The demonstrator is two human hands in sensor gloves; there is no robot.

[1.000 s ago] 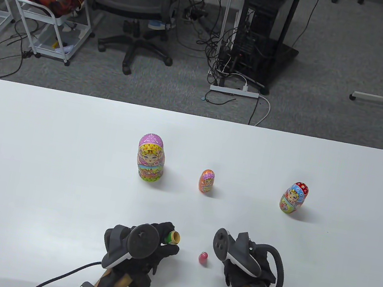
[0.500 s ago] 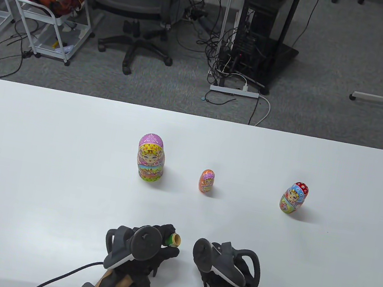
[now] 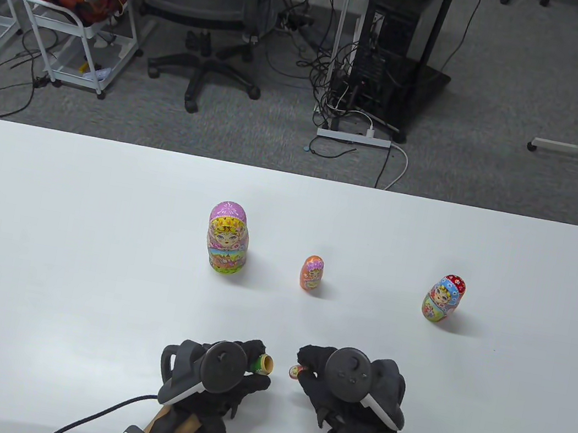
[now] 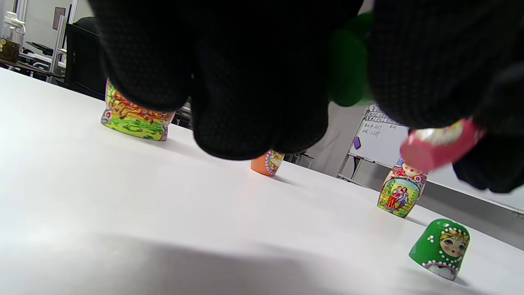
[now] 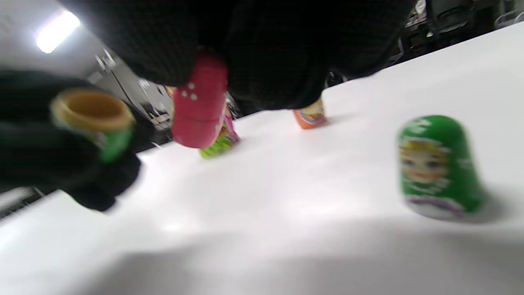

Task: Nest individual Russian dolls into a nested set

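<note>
My left hand [image 3: 239, 370] grips the green doll's bottom half [image 3: 261, 363] [image 5: 94, 123], its open mouth turned to the right. Facing it, my right hand [image 3: 319, 375] pinches the tiny pink doll [image 3: 295, 371] [image 5: 199, 102] [image 4: 440, 143] a short gap from that mouth. The green doll's top half [image 4: 442, 248] [image 5: 438, 164] stands on the table [image 3: 66, 244], hidden under my right hand in the table view. Farther back stand the large purple doll [image 3: 227, 239], the small orange doll [image 3: 312, 274] and the red-and-blue doll [image 3: 443, 298].
White bare table surface stretches left and right of my hands. Beyond the table's far edge are an office chair [image 3: 203, 6], a computer tower [image 3: 392, 45], cables and a white cart [image 3: 72, 16] on the floor.
My right hand moved left over the tiny pink doll on the table, picked it up and brought it near the green half. My left hand stayed nearly still.
</note>
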